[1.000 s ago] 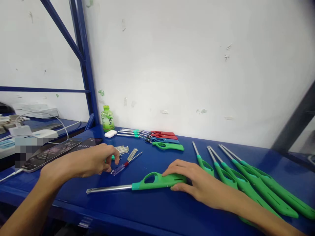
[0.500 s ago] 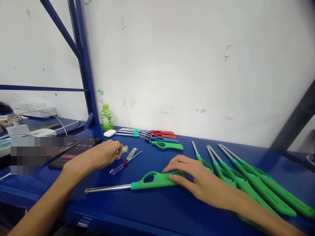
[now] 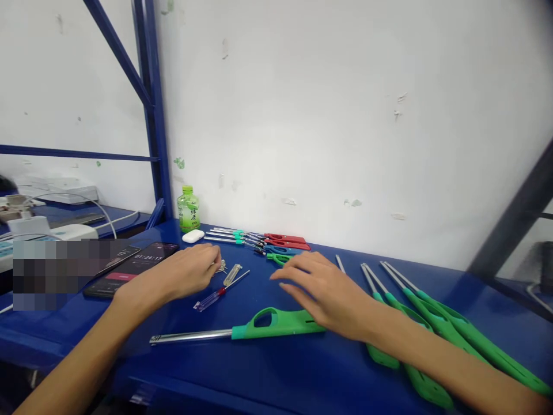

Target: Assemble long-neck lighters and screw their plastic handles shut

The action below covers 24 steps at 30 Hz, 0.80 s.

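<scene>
My left hand (image 3: 199, 266) is closed, its fingertips curled down beside a few small pale parts (image 3: 222, 267); anything between the fingers is hidden. Spread over the table, my right hand (image 3: 317, 288) holds nothing and hovers just above the handle end of a green long-necked lighter (image 3: 279, 323). That lighter lies flat, its metal tube pointing left. A screwdriver with a clear purple handle (image 3: 209, 301) and a clear oblong piece (image 3: 233, 274) lie between my hands. Several more green lighters (image 3: 453, 328) lie at the right, partly under my right forearm.
At the back, red lighter handles (image 3: 285, 238), a blue one (image 3: 283, 250) and a green one lie with detached metal tubes. A green bottle (image 3: 188, 210), a white case (image 3: 193, 236) and a phone (image 3: 129, 271) stand or lie left. White wall (image 3: 324, 115) behind.
My right hand has lifted off the green lighter's handle and moved up and slightly left. My left hand has shifted slightly right, staying at the small pale parts.
</scene>
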Each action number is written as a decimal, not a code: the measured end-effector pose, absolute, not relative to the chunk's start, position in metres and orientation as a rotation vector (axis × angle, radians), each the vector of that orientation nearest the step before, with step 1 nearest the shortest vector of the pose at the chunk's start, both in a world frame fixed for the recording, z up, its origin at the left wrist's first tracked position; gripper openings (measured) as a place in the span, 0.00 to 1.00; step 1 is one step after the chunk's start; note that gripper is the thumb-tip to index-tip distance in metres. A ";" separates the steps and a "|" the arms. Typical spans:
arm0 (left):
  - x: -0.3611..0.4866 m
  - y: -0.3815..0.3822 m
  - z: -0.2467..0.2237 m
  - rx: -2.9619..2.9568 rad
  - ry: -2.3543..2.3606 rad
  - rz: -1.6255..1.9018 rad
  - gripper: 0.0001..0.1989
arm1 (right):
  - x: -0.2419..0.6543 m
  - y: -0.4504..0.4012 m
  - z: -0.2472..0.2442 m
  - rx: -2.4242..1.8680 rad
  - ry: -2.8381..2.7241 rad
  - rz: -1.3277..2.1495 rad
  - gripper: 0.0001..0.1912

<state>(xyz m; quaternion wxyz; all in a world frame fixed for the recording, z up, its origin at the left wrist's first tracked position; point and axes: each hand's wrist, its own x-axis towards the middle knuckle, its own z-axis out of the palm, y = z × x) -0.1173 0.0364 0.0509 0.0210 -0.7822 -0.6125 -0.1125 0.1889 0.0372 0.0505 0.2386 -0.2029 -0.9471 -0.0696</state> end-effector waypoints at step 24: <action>-0.106 0.004 0.089 -2.376 -1.927 -1.045 0.09 | 0.125 0.032 0.112 -0.321 -2.732 -0.815 0.08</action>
